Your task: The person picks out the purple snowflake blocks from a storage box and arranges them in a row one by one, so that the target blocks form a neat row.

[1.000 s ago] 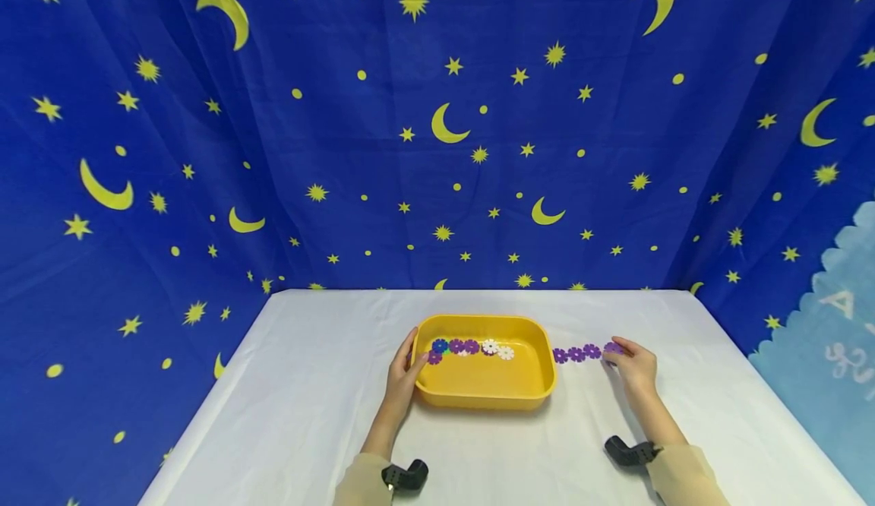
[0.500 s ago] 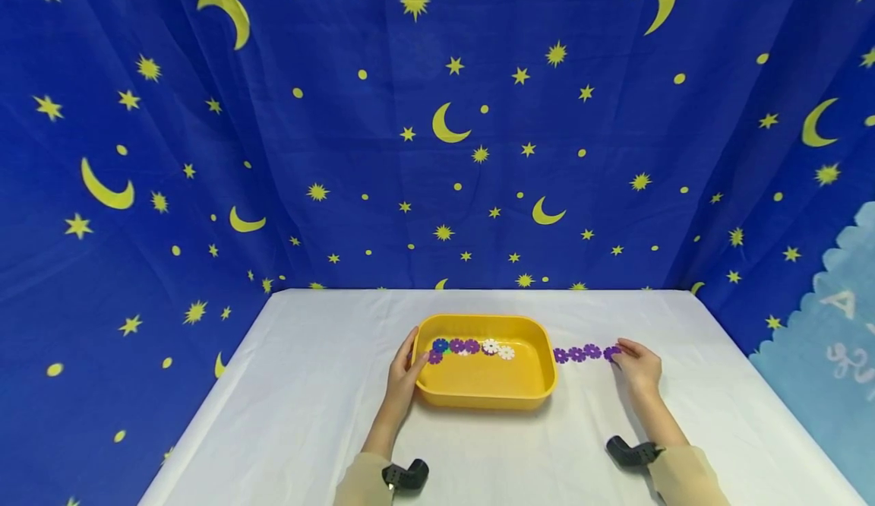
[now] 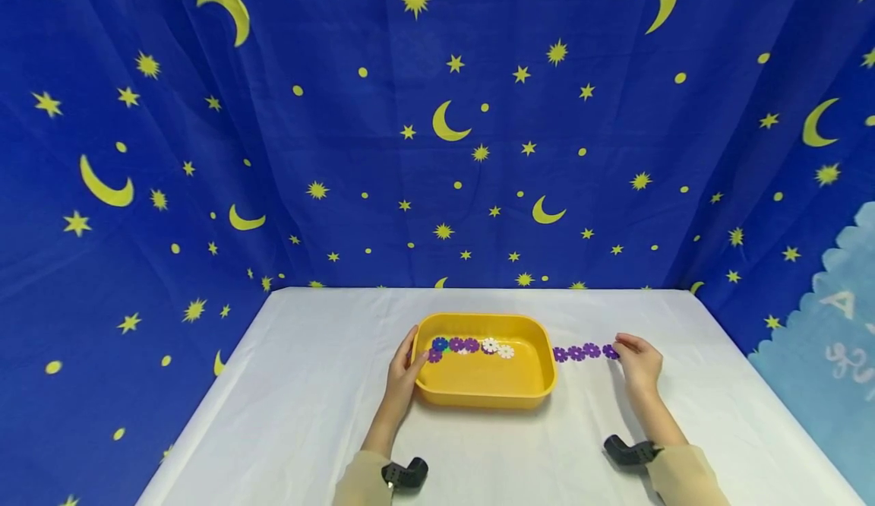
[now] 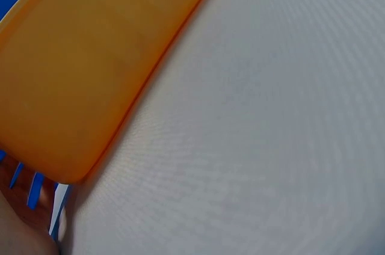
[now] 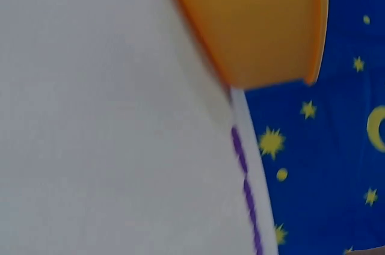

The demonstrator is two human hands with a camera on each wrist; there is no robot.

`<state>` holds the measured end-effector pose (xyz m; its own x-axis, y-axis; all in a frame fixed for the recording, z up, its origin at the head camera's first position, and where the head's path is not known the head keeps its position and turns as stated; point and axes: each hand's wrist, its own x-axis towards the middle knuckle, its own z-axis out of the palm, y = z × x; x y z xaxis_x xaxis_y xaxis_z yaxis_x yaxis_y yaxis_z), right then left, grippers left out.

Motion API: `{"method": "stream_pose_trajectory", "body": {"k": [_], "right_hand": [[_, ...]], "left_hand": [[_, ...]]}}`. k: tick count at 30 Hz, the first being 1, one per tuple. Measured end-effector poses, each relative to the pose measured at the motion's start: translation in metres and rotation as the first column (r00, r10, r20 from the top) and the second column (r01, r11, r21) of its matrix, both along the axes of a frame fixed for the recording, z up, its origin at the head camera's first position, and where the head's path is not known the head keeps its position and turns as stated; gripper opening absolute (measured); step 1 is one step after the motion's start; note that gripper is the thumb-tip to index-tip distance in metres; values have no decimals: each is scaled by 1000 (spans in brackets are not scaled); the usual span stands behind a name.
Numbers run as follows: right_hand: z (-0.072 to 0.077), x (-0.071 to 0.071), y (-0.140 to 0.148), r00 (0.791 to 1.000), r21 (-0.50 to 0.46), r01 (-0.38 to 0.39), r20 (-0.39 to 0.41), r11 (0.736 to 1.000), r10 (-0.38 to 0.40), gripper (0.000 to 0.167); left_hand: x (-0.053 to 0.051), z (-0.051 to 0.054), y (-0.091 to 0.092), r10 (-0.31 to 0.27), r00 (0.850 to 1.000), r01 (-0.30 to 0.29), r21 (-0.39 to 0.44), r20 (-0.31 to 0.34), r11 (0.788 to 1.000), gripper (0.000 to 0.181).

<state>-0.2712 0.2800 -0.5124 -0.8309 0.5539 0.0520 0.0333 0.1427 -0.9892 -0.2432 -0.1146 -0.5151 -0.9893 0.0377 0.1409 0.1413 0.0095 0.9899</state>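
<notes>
My left hand (image 3: 401,373) grips the left end of a yellow plastic basin (image 3: 485,400), thumb over the rim and fingers along the outside. In the left wrist view, part of that hand (image 4: 24,213) shows at the basin's corner (image 4: 66,86). On the cloth right of the basin lies a row of purple flower-shaped discs (image 3: 576,354). At the row's right end my right hand (image 3: 639,362) pinches a purple flower-shaped disc (image 3: 611,351) by its right edge. The right wrist view shows the row (image 5: 239,150) nearly edge-on; fingertips there are out of frame.
Inside the basin lie several flower-shaped discs: purple ones (image 3: 472,345), a blue one (image 3: 440,345) and white ones (image 3: 505,352). A white cloth (image 3: 307,415) covers the table. Behind it hangs a blue starry curtain (image 3: 383,179).
My right hand has shifted slightly right, and the purple disc at its fingertips has gone from partly covered to more exposed beside the row. The left hand and basin stay put.
</notes>
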Motion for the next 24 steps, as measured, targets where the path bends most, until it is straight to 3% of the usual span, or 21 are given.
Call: {"method": "stream_pose_trajectory", "body": {"k": [4, 12, 24], "right_hand": [[13, -1, -15, 999, -38, -45, -27, 998, 44, 19], [36, -3, -50, 988, -64, -128, -90, 990, 122, 12], [53, -12, -101, 957, -30, -287, -49, 957, 285, 27]], "left_hand": [[1, 0, 0, -2, 1000, 2, -2, 0, 1000, 62], [1, -1, 0, 2, 1000, -2, -10, -7, 1000, 62], [0, 2, 0, 3, 1000, -3, -7, -9, 1000, 61]]}}
